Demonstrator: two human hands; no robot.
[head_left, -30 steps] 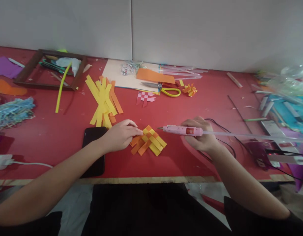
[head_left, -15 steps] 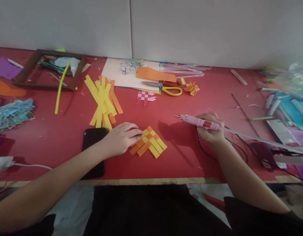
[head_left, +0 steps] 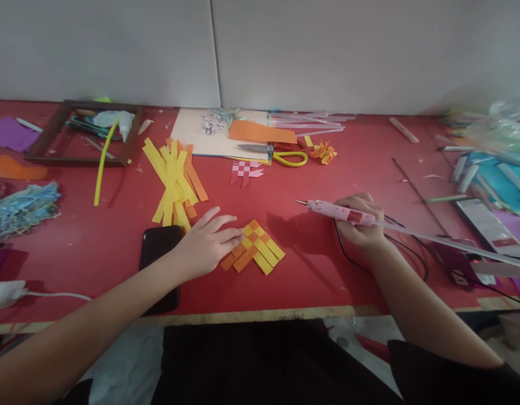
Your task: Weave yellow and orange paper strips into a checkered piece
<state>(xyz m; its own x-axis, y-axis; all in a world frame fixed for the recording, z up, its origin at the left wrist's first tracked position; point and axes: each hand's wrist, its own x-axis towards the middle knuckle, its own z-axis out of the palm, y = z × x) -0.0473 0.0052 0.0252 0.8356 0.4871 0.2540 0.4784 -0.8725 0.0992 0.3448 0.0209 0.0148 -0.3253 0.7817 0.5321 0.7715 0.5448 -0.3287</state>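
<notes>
My right hand (head_left: 358, 225) is wrapped round a pink pen-shaped hot glue gun (head_left: 338, 211), its metal tip pointing left above the table. A long clear glue stick (head_left: 432, 239) runs out of its back end. My left hand (head_left: 207, 243) has its fingers spread, with the fingertips at the left edge of a woven orange and yellow paper piece (head_left: 254, 247). Whether they touch it I cannot tell. The woven piece lies flat, checkered at its top, with loose strip ends towards me. A black phone (head_left: 161, 244) lies partly under my left forearm.
Yellow and orange paper strips (head_left: 173, 180) lie beyond my left hand. Yellow-handled scissors (head_left: 285, 154), an orange paper piece (head_left: 262, 132) and a small pink woven fish (head_left: 245, 170) lie further back. A wooden frame (head_left: 32, 151) is at left; a cable and a purple box (head_left: 451, 259) at right.
My left hand's fingers have spread apart and lifted somewhat. My right hand holds the glue gun in nearly the same place. The camera view has shifted slightly.
</notes>
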